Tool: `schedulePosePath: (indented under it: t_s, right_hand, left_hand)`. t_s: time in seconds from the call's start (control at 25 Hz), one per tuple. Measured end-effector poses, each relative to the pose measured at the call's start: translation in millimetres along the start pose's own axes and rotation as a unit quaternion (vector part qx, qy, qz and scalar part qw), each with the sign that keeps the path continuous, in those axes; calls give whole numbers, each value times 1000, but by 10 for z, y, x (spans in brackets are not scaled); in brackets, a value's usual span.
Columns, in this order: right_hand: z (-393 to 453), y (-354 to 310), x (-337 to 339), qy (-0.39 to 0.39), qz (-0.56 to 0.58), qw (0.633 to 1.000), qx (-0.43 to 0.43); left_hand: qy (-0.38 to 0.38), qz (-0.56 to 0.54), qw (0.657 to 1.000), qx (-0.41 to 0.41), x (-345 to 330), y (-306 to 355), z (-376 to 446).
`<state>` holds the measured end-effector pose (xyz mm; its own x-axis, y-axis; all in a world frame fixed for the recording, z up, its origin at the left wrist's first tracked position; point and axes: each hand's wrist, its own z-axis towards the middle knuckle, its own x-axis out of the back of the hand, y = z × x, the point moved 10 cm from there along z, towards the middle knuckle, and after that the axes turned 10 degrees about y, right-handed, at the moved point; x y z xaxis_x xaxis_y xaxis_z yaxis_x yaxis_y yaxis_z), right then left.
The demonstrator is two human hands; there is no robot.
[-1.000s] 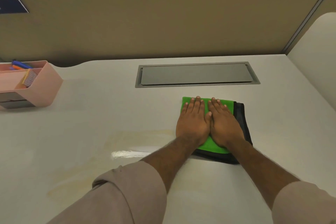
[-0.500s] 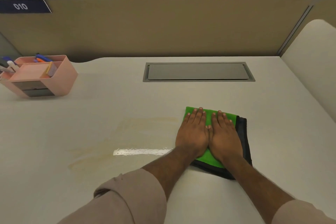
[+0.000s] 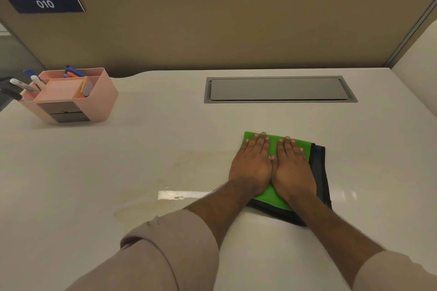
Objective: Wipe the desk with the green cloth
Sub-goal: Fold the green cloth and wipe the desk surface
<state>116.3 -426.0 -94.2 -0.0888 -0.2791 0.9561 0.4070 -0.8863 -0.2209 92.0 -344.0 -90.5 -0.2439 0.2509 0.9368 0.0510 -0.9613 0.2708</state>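
The green cloth lies folded on the counter, in front of the grey cable hatch. The left hand and right hand press flat on it side by side, fingers stretched out, each grip open with nothing clasped. A yellowish smear spreads left of the cloth. A pink organiser stands well left of the hatch.

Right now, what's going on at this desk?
A person is wiping the desk. Both hands, left hand and right hand, lie flat side by side on a folded green cloth with a dark underside. A yellowish wet smear lies just left of the cloth. A pink desk organiser holding pens stands at the far left.
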Motion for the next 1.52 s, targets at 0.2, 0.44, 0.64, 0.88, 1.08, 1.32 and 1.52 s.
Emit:
schedulePosePath:
  t_s: [0.2, 0.44, 0.64, 0.88, 1.08, 1.32, 1.52]
  right_hand:
    - [175, -622, -174, 2, 8, 1000, 29]
    - [269, -1454, -365, -6, 30, 998, 62]
    - [289, -2137, -537, -12, 51, 995, 88]
    - [192, -2873, -679, -22, 69, 990, 121]
    - [28, -3360, -804, -32, 69, 986, 147]
    - [-255, -3736, -829, -40, 78, 981, 172]
    - [-551, -3835, -816, -44, 83, 978, 185]
  left_hand:
    - [-1, 12, 999, 32, 164, -647, -43]
    - [-4, 33, 997, 73, 417, -1427, -241]
    - [-6, 50, 994, 101, 627, -2066, -461]
    - [8, 68, 989, 130, 914, -2675, -798]
    - [7, 79, 985, 154, 1059, -3077, -1126]
    - [18, 87, 981, 174, 1218, -3298, -1545]
    - [25, 93, 978, 186, 1278, -3304, -1866]
